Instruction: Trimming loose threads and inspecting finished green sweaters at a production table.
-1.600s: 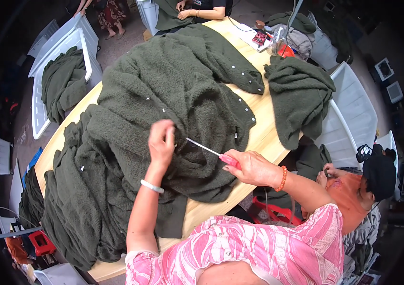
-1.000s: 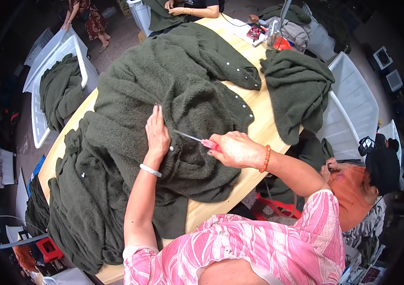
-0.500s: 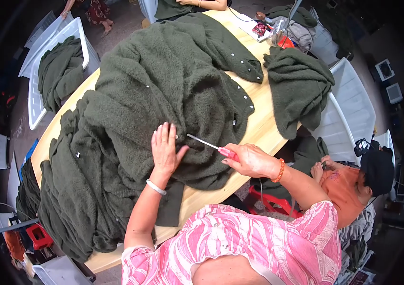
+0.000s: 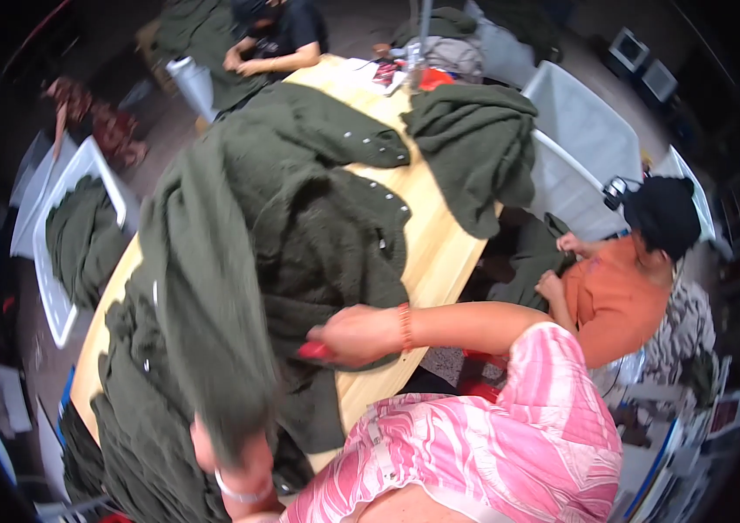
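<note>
At six o'clock over the wooden table (image 4: 439, 244), I log my left hand (image 4: 230, 453) clenched, lifting a dark green fleece garment (image 4: 213, 288), my right hand (image 4: 357, 336) gripping a red-handled tool (image 4: 313, 351); turning step; next needs flattening.

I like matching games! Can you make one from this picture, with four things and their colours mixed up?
Things:
1. fleece garment on the table
2. tool handle in the right hand
3. table top
4. bin on the floor at the left

Colours:
A. pale wood
B. white
C. dark green
D. red-pink

Pairs: 1-C, 2-D, 3-A, 4-B
</note>
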Available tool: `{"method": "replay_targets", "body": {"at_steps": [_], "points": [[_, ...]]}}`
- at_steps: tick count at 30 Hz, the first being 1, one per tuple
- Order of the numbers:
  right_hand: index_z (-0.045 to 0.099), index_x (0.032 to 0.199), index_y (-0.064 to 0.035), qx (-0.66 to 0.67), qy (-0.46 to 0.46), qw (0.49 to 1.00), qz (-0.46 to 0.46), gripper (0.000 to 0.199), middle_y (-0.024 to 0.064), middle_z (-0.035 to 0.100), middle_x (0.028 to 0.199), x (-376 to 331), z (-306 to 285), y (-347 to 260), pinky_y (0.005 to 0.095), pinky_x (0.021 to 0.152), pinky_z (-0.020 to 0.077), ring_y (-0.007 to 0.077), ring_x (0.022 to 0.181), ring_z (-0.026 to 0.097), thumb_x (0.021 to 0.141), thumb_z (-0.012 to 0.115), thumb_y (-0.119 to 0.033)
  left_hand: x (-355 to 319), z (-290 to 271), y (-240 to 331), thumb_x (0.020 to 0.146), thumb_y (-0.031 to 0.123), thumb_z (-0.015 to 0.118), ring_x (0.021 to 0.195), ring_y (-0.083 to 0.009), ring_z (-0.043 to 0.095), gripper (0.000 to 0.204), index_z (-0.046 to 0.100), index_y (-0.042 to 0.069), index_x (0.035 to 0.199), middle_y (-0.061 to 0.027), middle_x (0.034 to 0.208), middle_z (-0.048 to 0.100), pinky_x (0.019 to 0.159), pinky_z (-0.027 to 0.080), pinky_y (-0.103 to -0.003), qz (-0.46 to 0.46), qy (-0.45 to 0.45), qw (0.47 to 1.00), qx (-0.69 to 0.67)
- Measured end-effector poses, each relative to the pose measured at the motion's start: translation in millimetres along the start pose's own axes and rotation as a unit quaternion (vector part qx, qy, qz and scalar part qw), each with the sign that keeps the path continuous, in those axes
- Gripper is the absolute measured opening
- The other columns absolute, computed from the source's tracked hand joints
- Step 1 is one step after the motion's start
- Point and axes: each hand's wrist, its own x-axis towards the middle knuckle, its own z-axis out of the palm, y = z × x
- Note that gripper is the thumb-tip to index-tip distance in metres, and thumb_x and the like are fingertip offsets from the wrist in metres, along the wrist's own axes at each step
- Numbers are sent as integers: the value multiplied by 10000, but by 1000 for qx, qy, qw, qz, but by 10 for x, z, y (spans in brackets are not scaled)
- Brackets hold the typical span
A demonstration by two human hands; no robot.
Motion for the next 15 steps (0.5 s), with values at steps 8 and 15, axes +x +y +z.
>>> {"method": "replay_targets", "body": {"at_steps": [8,15], "points": [[407,1472,-62,449,15,864,-228,549,103,428,1511,713,515,414,360,1122,359,207,1347,450,997,472,-329,-201,149,220,817,34,647,887,-285,680,238,673,-47,1039,-149,987,705,767,533,-373,-37,-42,998,16],[393,1479,-50,730,37,661,-171,507,80,402,1529,-257,-1160,1155,357,1133,341,192,1364,424,1036,406,-297,117,314,345,826,46,664,1035,-292,655,262,667,-56,1068,-156,1074,694,910,503,-420,-4,-139,990,12]]}}
